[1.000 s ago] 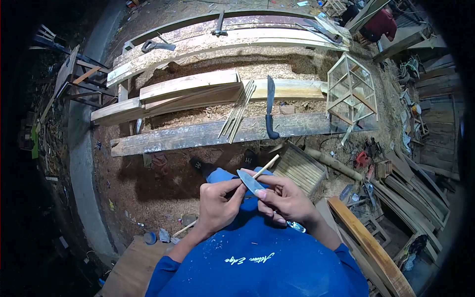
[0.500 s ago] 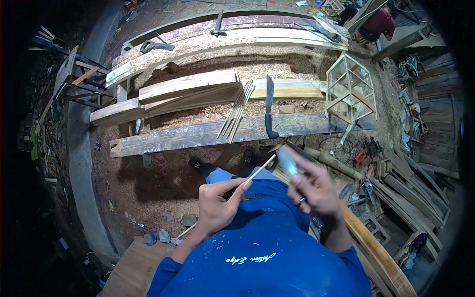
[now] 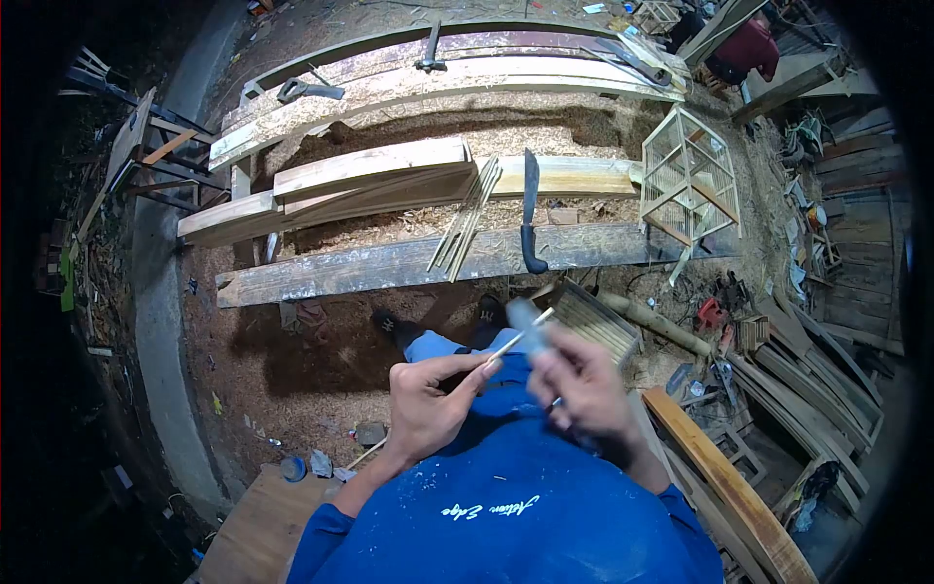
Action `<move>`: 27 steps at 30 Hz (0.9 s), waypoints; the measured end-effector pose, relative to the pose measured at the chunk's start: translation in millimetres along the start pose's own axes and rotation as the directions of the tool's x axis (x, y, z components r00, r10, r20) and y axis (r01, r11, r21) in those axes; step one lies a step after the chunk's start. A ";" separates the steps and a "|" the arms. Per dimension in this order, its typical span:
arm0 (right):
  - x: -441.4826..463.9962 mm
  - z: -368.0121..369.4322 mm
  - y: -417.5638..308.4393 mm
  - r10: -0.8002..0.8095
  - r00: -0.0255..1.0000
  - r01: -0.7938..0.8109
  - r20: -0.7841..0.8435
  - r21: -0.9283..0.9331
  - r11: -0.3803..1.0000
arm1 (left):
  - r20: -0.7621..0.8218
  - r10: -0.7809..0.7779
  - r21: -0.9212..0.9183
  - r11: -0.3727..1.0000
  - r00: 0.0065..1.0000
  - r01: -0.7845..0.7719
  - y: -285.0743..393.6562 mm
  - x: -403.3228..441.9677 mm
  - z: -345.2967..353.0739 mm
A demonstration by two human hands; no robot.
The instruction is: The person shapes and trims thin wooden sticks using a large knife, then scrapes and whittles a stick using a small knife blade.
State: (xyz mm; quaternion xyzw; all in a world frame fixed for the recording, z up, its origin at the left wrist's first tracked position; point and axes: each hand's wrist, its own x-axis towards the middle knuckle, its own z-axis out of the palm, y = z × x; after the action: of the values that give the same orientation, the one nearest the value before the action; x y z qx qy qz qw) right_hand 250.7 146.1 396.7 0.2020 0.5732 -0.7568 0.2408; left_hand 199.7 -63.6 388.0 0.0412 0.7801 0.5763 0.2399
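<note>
My left hand (image 3: 428, 407) pinches a thin, pale wooden stick (image 3: 506, 347) between thumb and fingers. The stick slants up to the right in front of my blue shirt. My right hand (image 3: 584, 384), smeared by motion, is wrapped round a knife whose broad grey blade (image 3: 523, 316) crosses near the stick's far end. Blur hides whether the blade touches the wood. Beyond my hands, a bundle of similar thin sticks (image 3: 465, 222) leans across the planks, beside a machete (image 3: 530, 209) with a black handle.
A wooden-framed mesh cage (image 3: 689, 180) stands at the right end of the dark plank (image 3: 379, 271). A hammer (image 3: 431, 49) and a handsaw (image 3: 309, 91) lie on the far bench. At right are stacked boards (image 3: 808, 389) and a slatted wooden piece (image 3: 598, 326). Another person (image 3: 747, 49) is at the upper right.
My right hand has moved left, bringing the blade across the stick's far end and uncovering the slatted piece behind. My left hand and the stick have barely moved.
</note>
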 end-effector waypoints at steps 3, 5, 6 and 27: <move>-7.5 -38.8 -16.4 -0.173 0.951 0.209 -0.257 0.123 0.970 | -0.084 0.026 -0.064 0.997 0.996 -0.031 -6.8 -9.8 -8.7; -12.2 -39.9 -15.3 -0.169 0.969 0.190 -0.179 0.113 0.975 | -0.077 -0.013 -0.075 0.997 0.997 0.007 -11.0 -6.2 -5.0; -14.2 -30.1 -21.3 -0.153 0.981 0.163 -0.117 0.080 0.983 | -0.069 -0.038 -0.085 0.996 0.997 0.032 -11.1 -3.1 -3.2; -15.9 -40.1 -15.3 -0.137 0.979 0.157 -0.151 0.130 0.979 | -0.102 0.013 -0.032 0.999 0.995 -0.017 -6.9 -2.2 -3.9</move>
State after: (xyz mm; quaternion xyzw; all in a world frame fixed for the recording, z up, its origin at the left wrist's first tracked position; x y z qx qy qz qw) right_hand 255.5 190.3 407.2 0.2287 0.5472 -0.7949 0.1278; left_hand 201.4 -70.1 383.2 0.0138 0.7815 0.5921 0.1962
